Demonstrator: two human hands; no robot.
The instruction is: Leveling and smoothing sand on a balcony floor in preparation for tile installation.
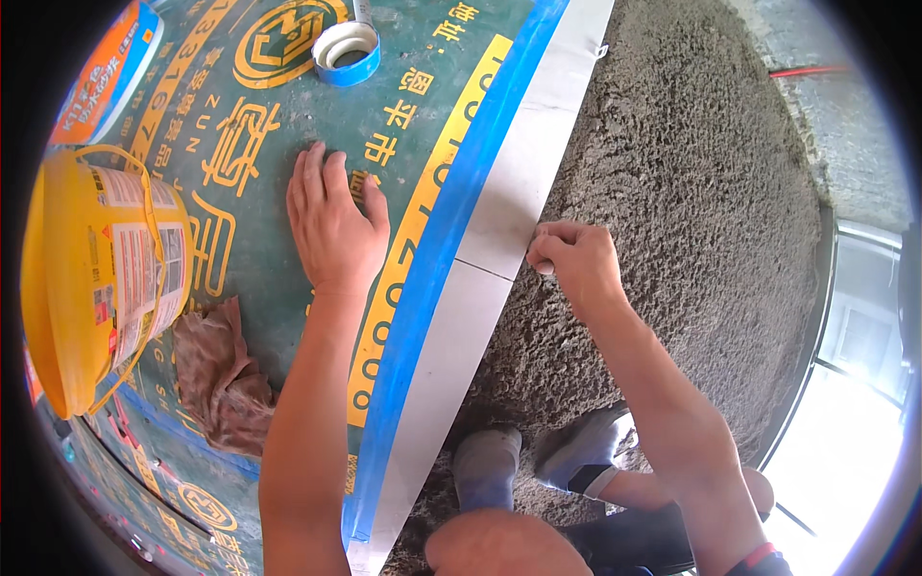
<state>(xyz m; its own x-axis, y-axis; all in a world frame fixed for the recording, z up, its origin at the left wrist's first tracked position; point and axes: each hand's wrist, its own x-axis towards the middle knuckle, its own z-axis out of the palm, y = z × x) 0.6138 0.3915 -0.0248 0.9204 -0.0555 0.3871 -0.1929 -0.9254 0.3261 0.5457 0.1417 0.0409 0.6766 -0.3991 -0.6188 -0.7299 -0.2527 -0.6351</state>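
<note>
My left hand (336, 226) rests with fingers spread on a green protective sheet (279, 230) with yellow print. At the edge of a row of white tiles (514, 163), beside the thin joint between two of them, my right hand (584, 264) is closed in a pinch. Whatever its fingertips hold, if anything, is hidden. Blue tape (423, 278) runs along the border of sheet and tiles. Right of the tiles spreads a rough bed of grey mortar (672, 192). A small white loop-shaped clip (601, 51) sits at the far tile edge.
A yellow bucket (58, 288) stands at the left, with a crumpled brown rag (216, 374) near it. Farther off lie a blue-and-white tape roll (357, 73) and an orange-and-blue package (110, 72). My feet (488, 466) are on the mortar side; a bright glazed opening (855, 413) is at right.
</note>
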